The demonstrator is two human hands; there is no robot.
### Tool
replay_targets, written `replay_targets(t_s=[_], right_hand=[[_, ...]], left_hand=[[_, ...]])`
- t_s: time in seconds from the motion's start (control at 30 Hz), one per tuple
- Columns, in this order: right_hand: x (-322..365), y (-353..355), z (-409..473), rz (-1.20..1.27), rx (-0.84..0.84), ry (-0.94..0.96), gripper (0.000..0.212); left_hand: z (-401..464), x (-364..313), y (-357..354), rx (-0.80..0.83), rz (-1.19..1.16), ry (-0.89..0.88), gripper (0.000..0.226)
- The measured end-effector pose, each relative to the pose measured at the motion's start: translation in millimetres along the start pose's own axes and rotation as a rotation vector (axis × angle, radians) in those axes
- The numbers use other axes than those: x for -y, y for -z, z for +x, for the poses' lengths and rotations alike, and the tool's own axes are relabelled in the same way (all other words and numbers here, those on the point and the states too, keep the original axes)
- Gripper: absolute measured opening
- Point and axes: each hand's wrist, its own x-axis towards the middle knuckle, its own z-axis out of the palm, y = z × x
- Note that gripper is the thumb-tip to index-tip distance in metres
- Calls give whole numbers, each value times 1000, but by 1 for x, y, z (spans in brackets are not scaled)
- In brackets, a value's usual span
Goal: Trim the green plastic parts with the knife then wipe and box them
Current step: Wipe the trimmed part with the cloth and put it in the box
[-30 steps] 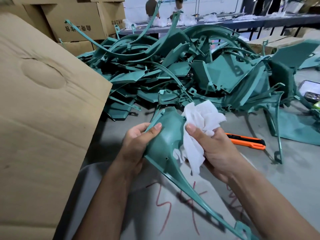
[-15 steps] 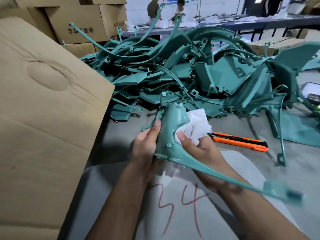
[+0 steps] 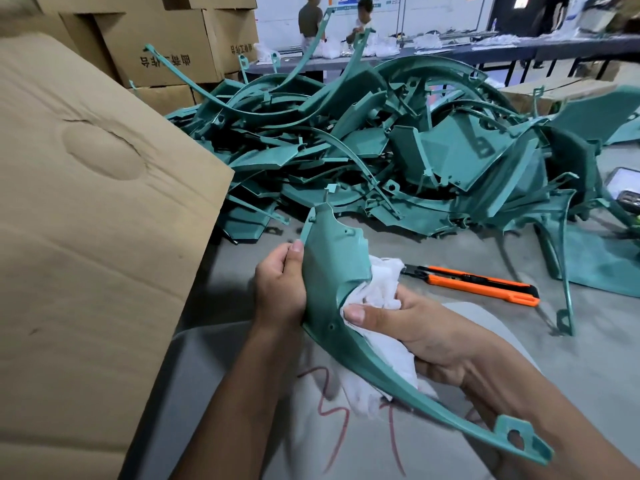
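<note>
My left hand (image 3: 280,289) grips the wide upper end of a long curved green plastic part (image 3: 332,268), thumb along its left edge. The part's thin tail runs down to the right and ends in a tab with a hole (image 3: 516,434). My right hand (image 3: 415,327) holds a crumpled white cloth (image 3: 381,289) against the part's right side, thumb pressing the cloth onto the green surface. An orange and black utility knife (image 3: 474,282) lies on the grey table to the right, apart from both hands.
A large heap of green plastic parts (image 3: 381,150) fills the table behind my hands. A big cardboard flap (image 3: 86,220) stands at the left. Stacked cardboard boxes (image 3: 162,50) sit at the back left. A phone (image 3: 623,188) lies at the far right edge.
The green part has been turned, its tail swinging from lower middle out to the right. The cloth moved from on top of the part to its right side, pressed under my right thumb.
</note>
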Motion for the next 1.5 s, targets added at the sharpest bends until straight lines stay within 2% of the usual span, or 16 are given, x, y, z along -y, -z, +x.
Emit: replay_targets(t_s=[0.07, 0.13, 0.2, 0.33, 0.4, 0.47, 0.53, 0.63, 0.7, 0.77, 0.83, 0.87, 1.0, 1.17, 1.3, 1.5], right_hand=[[1, 3, -2, -32, -1, 55, 17], [2, 9, -4, -12, -22, 97, 32], [3, 15, -2, -55, -120, 114, 41], [-2, 10, 5, -529, -131, 201, 38], [-9, 4, 9, -730, -220, 301, 26], [-14, 1, 10, -668, -229, 377, 20], [-11, -2, 10, -376, -59, 319, 23], [-7, -1, 7, 220, 291, 150, 52], [-6, 1, 10, 356, 298, 65, 70], [-9, 3, 12, 329, 159, 32, 64], [-10, 3, 12, 217, 20, 33, 37], [-10, 4, 11, 182, 14, 32, 30], [-6, 0, 5, 111, 131, -70, 39], [-6, -7, 2, -31, 135, -117, 26], [-3, -9, 4, -54, 137, -84, 23], [3, -3, 4, -177, 230, -113, 18]], left_hand=[[3, -2, 5, 40, -175, 137, 31], [8, -8, 18, 82, -324, 249, 32], [17, -10, 31, 56, -327, 254, 31], [18, -10, 33, 116, -276, 225, 35], [13, -11, 25, 128, -274, 232, 33], [9, -10, 15, 104, -225, 222, 30], [8, -9, 9, 85, -182, 191, 28], [10, -9, 9, 42, -163, 154, 28], [12, -11, 11, 13, -168, 132, 29], [12, -10, 10, 2, -158, 115, 28], [10, -6, 8, 1, -132, 106, 28], [9, -5, 7, 9, -130, 104, 28], [10, 0, 8, 37, -141, 28, 34], [14, 1, 12, 54, -34, -103, 41], [13, 1, 9, 27, -115, -20, 35], [10, 2, 10, 128, -151, 45, 35]])
